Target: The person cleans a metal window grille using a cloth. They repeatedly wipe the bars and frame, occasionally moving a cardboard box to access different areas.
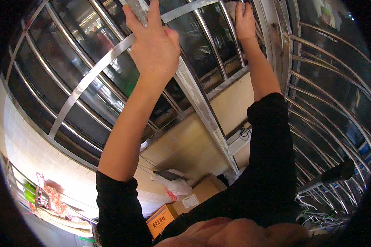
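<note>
My left hand is at the top of the view on a worn grey metal post, its fingers spread to either side of the post. Farther right, my right hand reaches up between a polished bar and the window frame. A pale, crumpled cloth-like thing is under its fingers, partly cut off by the top edge; its material is hard to tell. Around both hands run shiny metal window bars and a flat curved crossband, with dark glass behind them.
Another barred grille stands on the right, near a dark-ended grey object. Below are a tiled wall, a black cable, a plastic bag and cardboard boxes. Lower left hangs a coil of rope.
</note>
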### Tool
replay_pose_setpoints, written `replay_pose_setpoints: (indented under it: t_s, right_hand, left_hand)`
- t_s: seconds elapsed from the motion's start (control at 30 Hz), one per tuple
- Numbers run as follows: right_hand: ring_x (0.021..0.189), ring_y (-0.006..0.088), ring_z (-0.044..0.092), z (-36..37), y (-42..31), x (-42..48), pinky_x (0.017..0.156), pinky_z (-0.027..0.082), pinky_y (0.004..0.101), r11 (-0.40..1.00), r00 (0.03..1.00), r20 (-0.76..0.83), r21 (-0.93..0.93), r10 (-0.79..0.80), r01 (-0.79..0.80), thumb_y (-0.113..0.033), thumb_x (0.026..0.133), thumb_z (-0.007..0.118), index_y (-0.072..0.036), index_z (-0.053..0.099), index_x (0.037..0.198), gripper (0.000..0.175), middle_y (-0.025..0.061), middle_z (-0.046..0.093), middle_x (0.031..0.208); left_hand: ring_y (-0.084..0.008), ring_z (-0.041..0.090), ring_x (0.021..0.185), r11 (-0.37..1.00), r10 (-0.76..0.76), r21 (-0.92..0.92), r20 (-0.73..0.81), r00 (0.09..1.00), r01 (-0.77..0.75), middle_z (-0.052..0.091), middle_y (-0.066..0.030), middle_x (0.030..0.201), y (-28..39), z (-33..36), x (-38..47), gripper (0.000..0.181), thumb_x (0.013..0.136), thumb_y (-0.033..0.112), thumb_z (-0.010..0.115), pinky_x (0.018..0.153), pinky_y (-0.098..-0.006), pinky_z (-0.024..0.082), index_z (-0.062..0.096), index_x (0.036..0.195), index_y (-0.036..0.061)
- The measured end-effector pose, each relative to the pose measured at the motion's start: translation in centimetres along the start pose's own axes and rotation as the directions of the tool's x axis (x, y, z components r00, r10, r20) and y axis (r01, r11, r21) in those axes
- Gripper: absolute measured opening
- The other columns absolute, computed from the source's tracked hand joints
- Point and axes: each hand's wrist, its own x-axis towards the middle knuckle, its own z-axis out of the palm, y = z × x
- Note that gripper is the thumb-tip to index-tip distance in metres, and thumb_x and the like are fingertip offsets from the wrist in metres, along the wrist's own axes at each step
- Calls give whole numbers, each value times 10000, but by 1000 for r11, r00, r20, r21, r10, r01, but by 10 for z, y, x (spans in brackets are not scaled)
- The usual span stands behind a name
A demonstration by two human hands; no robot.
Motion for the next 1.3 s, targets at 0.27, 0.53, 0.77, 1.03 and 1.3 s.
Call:
replay_pose_setpoints:
  t_s: [0.27, 0.53, 0.77, 1.03, 1.3]
  right_hand:
    - [1017, 432, 572, -12, 19, -86, 813, 537, 471, 980, 993, 101, -179, -65, 82, -16, 847, 561, -183, 452, 1385, 574, 309, 409, 1389]
    - [897, 435, 621, -47, 12, -111, 751, 561, 471, 988, 914, 381, -120, 140, -101, -38, 904, 507, -157, 465, 1352, 466, 317, 389, 1365]
    - [935, 491, 643, -84, 30, -96, 817, 547, 495, 959, 599, 763, -92, 241, -268, -84, 782, 694, -69, 456, 1321, 589, 306, 508, 1224]
    - [1091, 513, 535, -92, -1, -21, 953, 464, 514, 755, 792, 215, 240, 571, -610, -280, 774, 732, -35, 407, 1394, 742, 367, 418, 1310]
    - [1085, 435, 613, -124, -86, 32, 897, 497, 504, 683, 740, 472, 329, 479, -652, -256, 873, 664, -68, 516, 1338, 523, 262, 645, 1148]
  left_hand:
    - [-486, 664, 847, 997, 62, -31, -69, 996, -64, 268, -388, 1474, -9, 6, -6, 601, 842, 170, 565, 738, -485, 563, 443, 1430, 171]
    - [-472, 666, 862, 1000, 2, -21, -31, 1000, -2, 257, -367, 1486, -3, 4, -2, 574, 846, 180, 557, 741, -491, 559, 470, 1413, 185]
    - [-476, 651, 943, 992, -63, -108, 47, 997, 67, 173, -348, 1524, 4, 0, -1, 590, 817, 132, 610, 758, -498, 561, 476, 1392, 153]
    - [-481, 650, 953, 993, -60, -99, 71, 996, 67, 134, -364, 1530, 5, -2, 0, 600, 796, 105, 623, 755, -482, 570, 487, 1380, 118]
    - [-478, 664, 845, 993, -44, -108, -4, 999, 43, 214, -358, 1509, -1, 2, -4, 579, 823, 131, 594, 693, -489, 562, 478, 1388, 178]
